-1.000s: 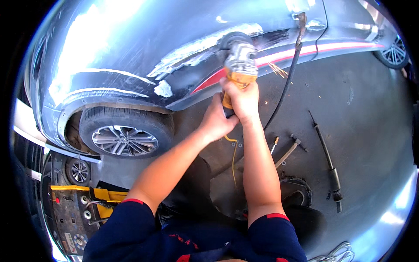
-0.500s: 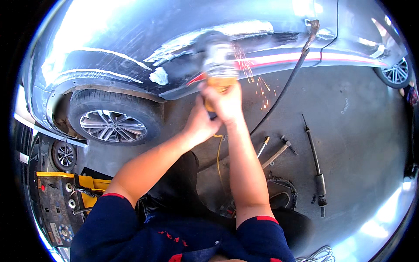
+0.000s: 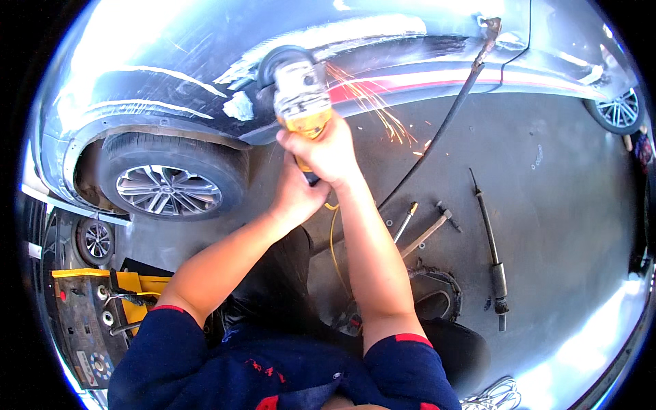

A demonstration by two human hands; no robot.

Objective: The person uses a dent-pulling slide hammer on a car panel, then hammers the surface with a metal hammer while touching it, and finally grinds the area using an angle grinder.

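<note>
Both my hands are wrapped round a yellow and grey angle grinder (image 3: 301,96). My right hand (image 3: 326,154) grips its body near the head, and my left hand (image 3: 294,198) closes round the rear end just behind. The grinder's dark round disc (image 3: 281,61) meets the side panel of a grey car (image 3: 178,102). Orange sparks (image 3: 372,102) fly off to the right and downward. Bare, scraped bright metal (image 3: 342,34) runs along the panel beside the disc. A yellow cord (image 3: 334,239) hangs below my hands.
A car wheel (image 3: 171,188) stands left of my hands. A dark cable or rod (image 3: 444,130) slants from a clamp on the panel to the floor. On the floor lie a hammer (image 3: 430,232) and a slide-hammer-like rod (image 3: 497,273). A yellow and grey machine (image 3: 85,328) is at lower left.
Both hands have carried the angle grinder left along the panel, toward the wheel. Its disc now shows more clearly, and the sparks spread further right.
</note>
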